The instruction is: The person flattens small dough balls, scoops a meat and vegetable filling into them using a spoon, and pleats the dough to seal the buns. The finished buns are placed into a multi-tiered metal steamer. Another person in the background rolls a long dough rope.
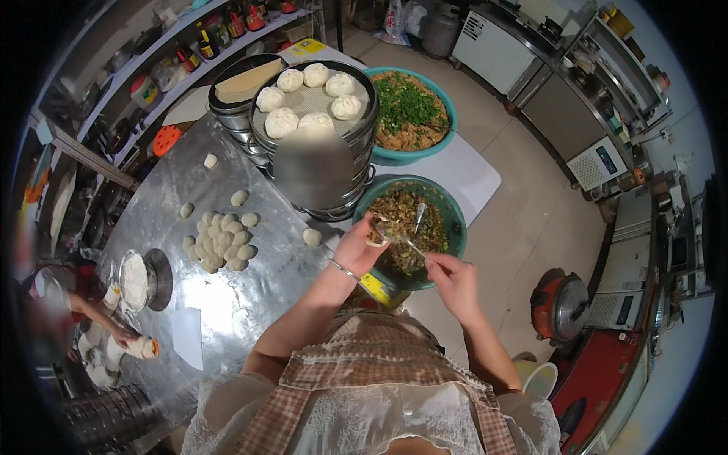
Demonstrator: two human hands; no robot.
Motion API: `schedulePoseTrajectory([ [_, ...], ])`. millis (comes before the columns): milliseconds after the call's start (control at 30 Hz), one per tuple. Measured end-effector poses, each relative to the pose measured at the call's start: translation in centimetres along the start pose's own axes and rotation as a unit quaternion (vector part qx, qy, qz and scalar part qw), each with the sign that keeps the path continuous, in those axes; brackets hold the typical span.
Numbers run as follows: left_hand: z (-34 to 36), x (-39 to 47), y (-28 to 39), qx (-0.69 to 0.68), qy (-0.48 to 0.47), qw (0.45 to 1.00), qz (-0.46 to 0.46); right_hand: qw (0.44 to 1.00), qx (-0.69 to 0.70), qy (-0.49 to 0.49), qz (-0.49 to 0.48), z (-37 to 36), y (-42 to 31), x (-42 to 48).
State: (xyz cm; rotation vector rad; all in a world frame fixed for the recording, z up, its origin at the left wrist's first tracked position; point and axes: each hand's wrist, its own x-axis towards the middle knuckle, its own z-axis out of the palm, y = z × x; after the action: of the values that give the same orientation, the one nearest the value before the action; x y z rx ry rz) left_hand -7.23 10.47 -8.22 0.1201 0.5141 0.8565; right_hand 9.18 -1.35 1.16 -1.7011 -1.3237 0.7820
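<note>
My left hand [358,250] cups a dough wrapper [376,241] with dark chopped filling in it, over the near left rim of a green bowl [459,239]. In my right hand [452,284] is the handle of a metal spoon [417,248], its bowl at the wrapper. Below them the green bowl holds more chopped filling [418,227], and a second metal utensil [420,215] stands in it. Beyond, several pleated buns [282,122] sit in a ring on the lined top tier of a stacked steamer [369,108]. A blurred patch hides part of the steamer's near side.
Several dough pieces [219,239] lie piled on the metal table [273,284], beside a flour bowl [135,281] and a white scraper [189,338]. Behind sits a teal basin [452,114] of filling topped with chopped greens. At left, another person's hand [126,335] touches dough.
</note>
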Motion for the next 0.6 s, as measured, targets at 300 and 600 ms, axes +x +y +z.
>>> schedulePoseTrajectory([
  [300,1.8,-2.3,0.2,0.062,0.015,0.997,0.048,0.990,-0.130,-0.032,-0.039,1.1,-0.9,0.8],
  [600,-0.1,-2.3,2.2,-0.088,0.031,0.995,0.033,0.979,-0.202,-0.011,-0.033,0.9,1.1,0.8],
])
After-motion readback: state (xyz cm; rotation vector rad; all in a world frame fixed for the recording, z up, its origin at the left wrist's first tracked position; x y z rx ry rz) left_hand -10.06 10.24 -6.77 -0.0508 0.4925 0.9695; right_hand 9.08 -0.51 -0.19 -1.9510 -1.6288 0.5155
